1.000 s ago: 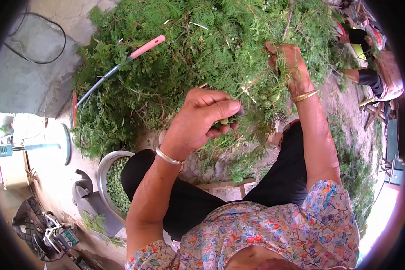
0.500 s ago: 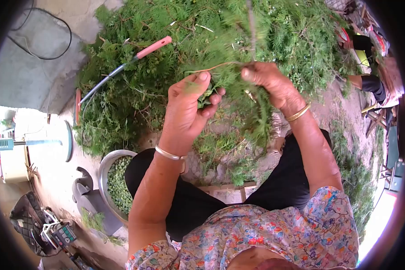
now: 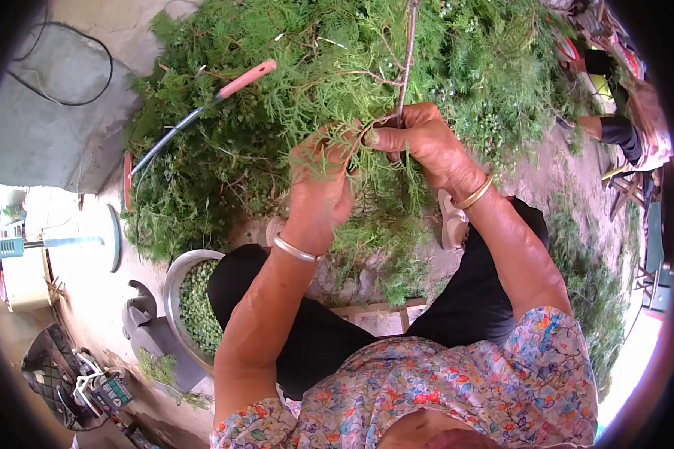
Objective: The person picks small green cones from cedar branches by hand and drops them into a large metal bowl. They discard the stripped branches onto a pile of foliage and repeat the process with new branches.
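My right hand [image 3: 419,142] is closed around the brown stem of a leafy evergreen branch [image 3: 407,67], which stands up from my fist with flat, feathery green sprays. Close beside it on the left, my left hand [image 3: 323,176] is curled in, its fingertips among the sprays near my right thumb. Foliage covers those fingers, so what they hold cannot be made out. Below both hands, more sprays hang between my knees. By my left knee stands a metal basin [image 3: 174,288] with many small green cones [image 3: 196,307] in it.
A big heap of cut evergreen branches [image 3: 210,150] lies ahead. On it rests a tool with a pink handle [image 3: 249,79]. A grey stool-like object [image 3: 157,340] stands left of the basin. At the right, another person's leg [image 3: 614,135] shows near a folding stool [image 3: 626,196].
My hands have come together, the right moving left to meet the other. Small green cones showed in my left palm earlier; now leaves hide its fingers. The blurred branch has steadied.
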The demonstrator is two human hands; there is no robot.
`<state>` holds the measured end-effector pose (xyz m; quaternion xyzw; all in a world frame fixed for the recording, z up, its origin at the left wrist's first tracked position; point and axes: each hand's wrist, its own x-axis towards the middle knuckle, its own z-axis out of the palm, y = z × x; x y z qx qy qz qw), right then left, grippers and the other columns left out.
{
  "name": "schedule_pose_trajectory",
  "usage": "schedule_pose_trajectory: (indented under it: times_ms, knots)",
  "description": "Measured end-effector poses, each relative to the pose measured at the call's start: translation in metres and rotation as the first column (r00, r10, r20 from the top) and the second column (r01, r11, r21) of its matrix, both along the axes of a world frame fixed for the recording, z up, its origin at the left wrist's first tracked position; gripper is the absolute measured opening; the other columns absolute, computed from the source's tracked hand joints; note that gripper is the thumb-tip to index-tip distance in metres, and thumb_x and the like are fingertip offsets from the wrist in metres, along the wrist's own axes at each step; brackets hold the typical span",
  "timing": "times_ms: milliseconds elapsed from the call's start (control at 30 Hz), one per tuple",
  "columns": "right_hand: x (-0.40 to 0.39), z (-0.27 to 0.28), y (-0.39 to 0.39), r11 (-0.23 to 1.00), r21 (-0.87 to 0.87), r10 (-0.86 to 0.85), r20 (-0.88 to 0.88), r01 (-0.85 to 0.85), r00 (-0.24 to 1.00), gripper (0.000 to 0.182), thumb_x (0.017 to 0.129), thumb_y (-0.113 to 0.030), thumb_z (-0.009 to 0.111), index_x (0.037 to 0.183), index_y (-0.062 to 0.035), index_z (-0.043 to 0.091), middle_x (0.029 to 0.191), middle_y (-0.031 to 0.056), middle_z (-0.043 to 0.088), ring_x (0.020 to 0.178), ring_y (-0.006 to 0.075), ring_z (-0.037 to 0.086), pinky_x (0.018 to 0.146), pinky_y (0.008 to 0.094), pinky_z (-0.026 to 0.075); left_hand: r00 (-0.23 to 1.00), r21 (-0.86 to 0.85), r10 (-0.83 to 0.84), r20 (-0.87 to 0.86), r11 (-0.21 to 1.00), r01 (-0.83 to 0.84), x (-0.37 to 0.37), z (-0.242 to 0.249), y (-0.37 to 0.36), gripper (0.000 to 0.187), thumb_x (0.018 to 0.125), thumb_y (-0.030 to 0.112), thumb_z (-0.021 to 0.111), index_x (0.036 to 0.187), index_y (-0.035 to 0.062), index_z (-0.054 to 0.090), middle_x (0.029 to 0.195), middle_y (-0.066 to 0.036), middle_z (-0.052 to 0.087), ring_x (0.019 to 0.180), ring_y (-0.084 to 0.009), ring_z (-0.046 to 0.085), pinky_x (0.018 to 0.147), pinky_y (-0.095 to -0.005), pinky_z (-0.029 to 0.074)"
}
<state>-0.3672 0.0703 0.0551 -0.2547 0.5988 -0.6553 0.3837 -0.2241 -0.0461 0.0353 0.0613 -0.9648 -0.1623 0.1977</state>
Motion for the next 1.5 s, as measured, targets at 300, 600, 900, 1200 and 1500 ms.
schedule_pose_trajectory:
  times_ms: [300,600,900,1200,1500]
  knots:
    - [0.004,0.017,0.002,0.975,0.22,0.059,-0.129,-0.03,0.99,0.022,0.076,-0.01,0.072,0.091,0.0048,0.067,0.077,0.0077,0.066,0.069,0.0109,0.058,0.064,0.0273,0.048,0.992,0.832,0.049,-0.113,0.55,0.067,-0.008,-0.033,-0.005,0.031,0.091,0.026,0.051,0.118,0.0122,0.05,0.122,-0.008,0.053,0.106,-0.0195,0.052,0.081,-0.0373,0.045]
    - [-0.014,-0.016,0.028,0.997,-0.066,-0.032,-0.1,0.026,0.994,0.025,0.085,-0.019,0.062,0.103,-0.0013,0.061,0.101,0.0096,0.059,0.09,0.0147,0.055,0.079,0.0293,0.045,0.96,0.996,0.268,-0.082,-0.019,0.091,-0.016,0.016,-0.007,0.027,0.08,0.004,0.063,0.105,-0.0051,0.057,0.096,-0.013,0.059,0.076,-0.0174,0.058,0.051,-0.0244,0.04]
    - [-0.072,-0.019,0.032,0.958,0.082,-0.278,0.011,0.276,0.961,0.021,0.085,-0.027,0.064,0.095,-0.0087,0.061,0.069,-0.0032,0.047,0.062,0.0091,0.045,0.058,0.0222,0.038,0.893,0.94,0.378,-0.246,-0.133,0.315,0.035,0.068,-0.075,0.031,0.083,0.002,0.061,0.111,-0.0088,0.056,0.092,-0.014,0.058,0.075,-0.0177,0.056,0.05,-0.0199,0.041]
    - [-0.025,0.012,0.029,0.955,0.102,-0.275,-0.034,0.277,0.961,0.02,0.088,-0.028,0.06,0.072,-0.0174,0.054,0.066,-0.0076,0.044,0.059,0.0049,0.041,0.058,0.0218,0.038,0.667,0.613,0.692,0.277,0.407,-0.677,0.289,0.042,-0.121,0.043,0.071,0.008,0.071,0.111,-0.0048,0.06,0.084,-0.013,0.064,0.07,-0.0172,0.061,0.06,-0.0243,0.046]
    - [-0.042,-0.019,0.038,0.983,-0.078,-0.166,-0.015,0.165,0.986,0.026,0.087,-0.032,0.059,0.095,-0.0076,0.063,0.091,0.0042,0.061,0.073,0.0111,0.057,0.067,0.0264,0.046,0.401,0.326,0.864,0.304,0.301,-0.896,0.409,-0.03,-0.103,0.025,0.078,0.021,0.062,0.065,-0.0005,0.059,0.055,-0.004,0.054,0.046,-0.0108,0.046,0.047,-0.0279,0.04]
